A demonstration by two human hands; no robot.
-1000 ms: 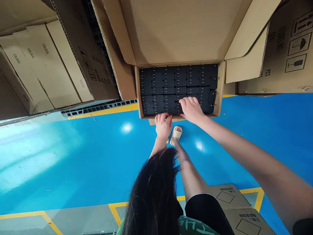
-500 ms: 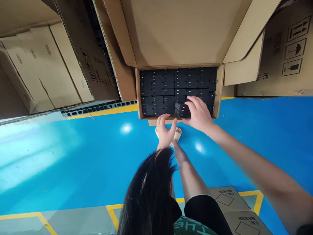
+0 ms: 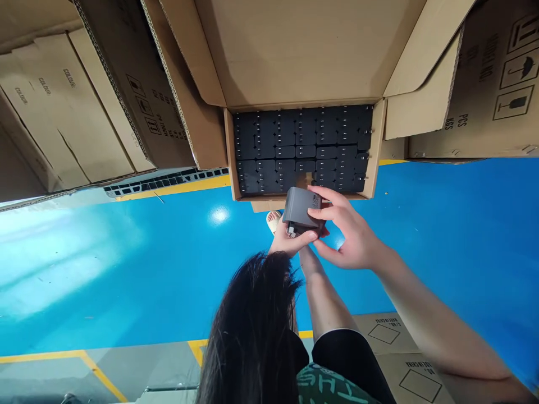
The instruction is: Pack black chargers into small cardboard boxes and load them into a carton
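Note:
A dark grey block-shaped device with "65" printed near one end is held just in front of the open carton. My left hand grips it from below, thumb across its near edge. From the right, my right hand has its fingers on the printed end. Inside the shallow carton, rows of black devices with small metal pins stand packed together. A gap showing brown cardboard lies in the near row, just beyond the held device.
Large cartons stand at the right, and an open one with flat boxes at the left. Raised cardboard flaps surround the carton. Two closed cartons lie behind my legs on the blue floor. Long hair hangs over the lower middle.
The dark device has come out of the carton toward me, leaving a gap in the near row. My left hand, empty before, has closed on it; my right hand still holds it.

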